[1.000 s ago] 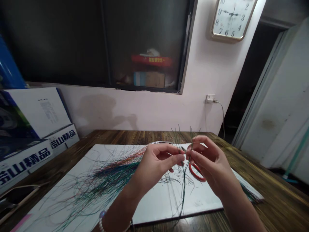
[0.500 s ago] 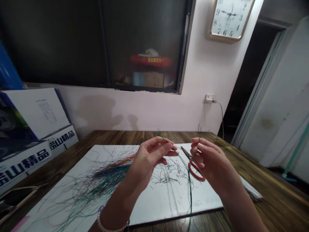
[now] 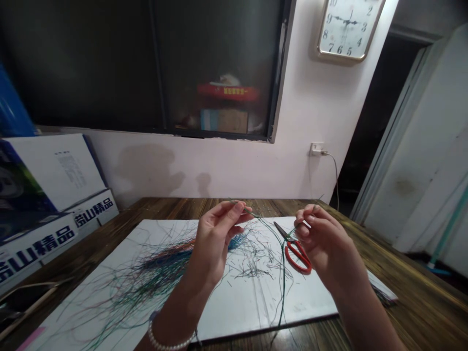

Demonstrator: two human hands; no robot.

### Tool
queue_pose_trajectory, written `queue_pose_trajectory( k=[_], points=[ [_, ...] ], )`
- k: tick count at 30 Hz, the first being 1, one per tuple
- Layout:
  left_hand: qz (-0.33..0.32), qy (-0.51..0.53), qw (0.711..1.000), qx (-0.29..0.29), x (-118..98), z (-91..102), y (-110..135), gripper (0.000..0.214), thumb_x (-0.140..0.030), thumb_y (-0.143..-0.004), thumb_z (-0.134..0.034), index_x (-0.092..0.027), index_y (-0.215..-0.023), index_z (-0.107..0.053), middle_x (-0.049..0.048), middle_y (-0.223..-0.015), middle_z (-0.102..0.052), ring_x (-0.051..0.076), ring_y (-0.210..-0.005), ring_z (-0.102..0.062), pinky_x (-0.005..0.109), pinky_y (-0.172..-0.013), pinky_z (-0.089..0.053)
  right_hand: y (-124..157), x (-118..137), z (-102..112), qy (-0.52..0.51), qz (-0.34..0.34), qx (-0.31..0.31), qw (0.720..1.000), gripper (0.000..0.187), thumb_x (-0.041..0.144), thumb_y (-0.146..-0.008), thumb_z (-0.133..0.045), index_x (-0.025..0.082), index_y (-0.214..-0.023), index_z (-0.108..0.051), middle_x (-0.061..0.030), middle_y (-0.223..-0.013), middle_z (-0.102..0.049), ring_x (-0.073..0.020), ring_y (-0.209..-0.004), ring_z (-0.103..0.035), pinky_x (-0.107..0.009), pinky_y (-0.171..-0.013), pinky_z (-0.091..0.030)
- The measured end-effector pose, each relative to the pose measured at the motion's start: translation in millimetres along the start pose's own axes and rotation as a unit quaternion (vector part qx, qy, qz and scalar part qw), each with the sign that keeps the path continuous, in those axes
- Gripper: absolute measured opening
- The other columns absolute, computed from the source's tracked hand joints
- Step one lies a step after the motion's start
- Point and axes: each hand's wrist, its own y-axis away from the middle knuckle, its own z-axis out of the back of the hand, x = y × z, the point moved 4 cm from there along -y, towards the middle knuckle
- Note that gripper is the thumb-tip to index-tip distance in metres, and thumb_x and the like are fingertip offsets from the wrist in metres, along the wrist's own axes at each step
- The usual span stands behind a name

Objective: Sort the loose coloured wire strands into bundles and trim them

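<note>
The green strand (image 3: 284, 273) hangs right of the frame's lower centre, its length running downward between the left hand (image 3: 215, 234) and the nearer right hand (image 3: 326, 236), each grip pinching one upper end.

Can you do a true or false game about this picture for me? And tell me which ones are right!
1. The left hand and the right hand both hold thin green strands. True.
2. The wall clock is perfectly round. False: it is four-sided with rounded corners.
3. Red-handled scissors lie on the white board. True.
4. The big pile of colored strands is all one color. False: it has green, blue and reddish ones.
5. A plug is in the wall socket. True.
</note>
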Motion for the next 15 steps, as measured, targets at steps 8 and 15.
queue_pose_trajectory(
  k=[8,15],
  points=[
    [-0.061,0.029,0.995,-0.080,-9.9,10.3,0.0,0.012,-0.027,-0.069,-0.075,-0.020,-0.077,-0.068,-0.0011,-0.078,-0.070,0.008,-0.073,-0.066,0.011,-0.053,-0.044,-2.1,4.3,7.9,0.031,0.065,-0.035,0.997,0.004,0.016,-0.073,-0.062,0.019,-0.074,-0.064,-0.0011,-0.073,-0.053,-0.0085,-0.057,-0.045,-0.020,-0.051,-0.040],
    [-0.062,-0.058,0.995,-0.057,-11.6,6.1,1.9,0.013,-0.029,-0.073,-0.072,-0.019,-0.079,-0.067,0.0011,-0.078,-0.070,0.010,-0.075,-0.065,0.014,-0.060,-0.046,-2.9,2.9,8.0,0.036,0.067,-0.035,0.997,0.007,0.016,-0.073,-0.062,0.018,-0.077,-0.068,-0.0009,-0.073,-0.055,-0.0072,-0.057,-0.047,-0.018,-0.051,-0.040]
  ],
)
